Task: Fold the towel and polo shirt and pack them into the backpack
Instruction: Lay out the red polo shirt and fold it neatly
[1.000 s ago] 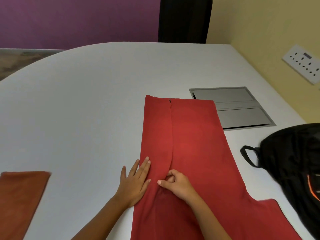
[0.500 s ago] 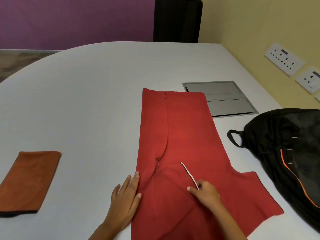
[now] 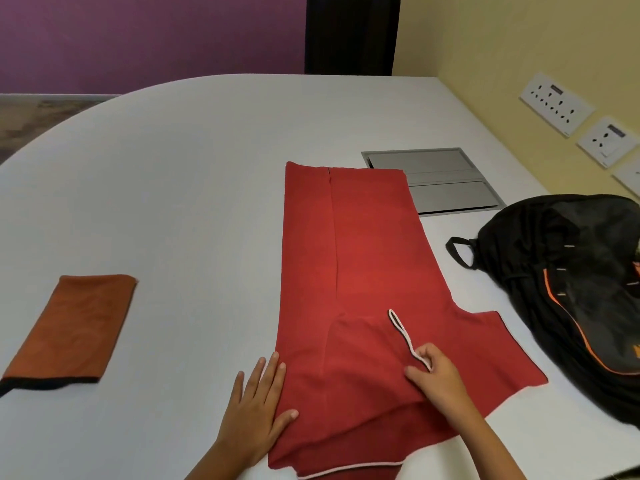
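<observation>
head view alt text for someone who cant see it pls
A person folds a red polo shirt on a white table: left hand flat on its edge, right hand pinching the white-trimmed sleeve. A folded orange towel lies to the left, a black backpack to the right.

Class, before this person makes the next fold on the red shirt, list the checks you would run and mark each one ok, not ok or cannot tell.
1. Left hand lies flat on the polo shirt at its left edge, anchoring it: ok.
2. Right hand pinches the white-trimmed sleeve edge: ok.
3. Left side folded in with a straight crease: ok.
4. Right sleeve folded in: not ok, it sticks out toward the backpack.
5. Towel folded and out of the way on the table: ok.
6. Backpack open for packing: cannot tell.
</observation>
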{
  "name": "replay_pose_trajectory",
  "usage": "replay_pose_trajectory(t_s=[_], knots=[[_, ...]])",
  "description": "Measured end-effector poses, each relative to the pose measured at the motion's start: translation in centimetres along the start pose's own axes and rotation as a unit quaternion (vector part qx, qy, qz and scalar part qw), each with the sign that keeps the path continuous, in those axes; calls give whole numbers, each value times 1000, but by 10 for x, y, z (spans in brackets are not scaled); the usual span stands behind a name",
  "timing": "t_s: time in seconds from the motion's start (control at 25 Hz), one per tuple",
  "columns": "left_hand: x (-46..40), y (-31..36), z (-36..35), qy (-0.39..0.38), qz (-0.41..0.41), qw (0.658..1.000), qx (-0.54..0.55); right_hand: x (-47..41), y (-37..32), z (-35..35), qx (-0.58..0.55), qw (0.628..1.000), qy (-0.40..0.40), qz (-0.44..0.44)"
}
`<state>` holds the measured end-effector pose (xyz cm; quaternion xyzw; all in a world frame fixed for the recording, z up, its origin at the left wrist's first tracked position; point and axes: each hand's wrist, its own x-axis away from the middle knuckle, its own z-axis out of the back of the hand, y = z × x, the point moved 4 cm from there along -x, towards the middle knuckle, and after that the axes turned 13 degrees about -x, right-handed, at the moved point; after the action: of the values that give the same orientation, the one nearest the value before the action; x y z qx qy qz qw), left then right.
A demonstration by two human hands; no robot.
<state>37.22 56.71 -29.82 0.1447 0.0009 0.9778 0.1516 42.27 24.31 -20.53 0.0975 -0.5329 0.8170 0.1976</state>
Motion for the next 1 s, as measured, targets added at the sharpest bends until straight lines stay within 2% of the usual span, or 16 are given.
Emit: replay_pose_trajectory(t_s=[0.04,0.12,0.24,0.36,0.4,0.56,0.64,0.8,0.88,1.0], knots=[[3,-1,-1,7,3,1000,-5,1,13,-1,60,998,14,-9],[12,3,-2,42,2,999,-14,4,31,-7,78,996,21,-28],[36,17,-5,103,-21,994,-7,3,40,-11,21,999,21,-45],[50,20,-1,141,1,990,23,6,31,-20,-93,994,-49,-7],[52,20,1,150,-2,988,28,6,29,-19,-105,993,-49,2],[59,26,5,153,-40,987,16,0,39,-3,25,997,66,-17],[64,26,7,150,-46,987,20,-2,48,-1,77,993,82,-37],[70,24,11,142,-68,987,37,-8,57,-4,119,986,89,-70],[68,21,19,139,-88,985,50,-14,52,-2,153,977,132,-66],[46,18,36,182,-80,977,73,-35,27,-5,154,971,177,-48]])
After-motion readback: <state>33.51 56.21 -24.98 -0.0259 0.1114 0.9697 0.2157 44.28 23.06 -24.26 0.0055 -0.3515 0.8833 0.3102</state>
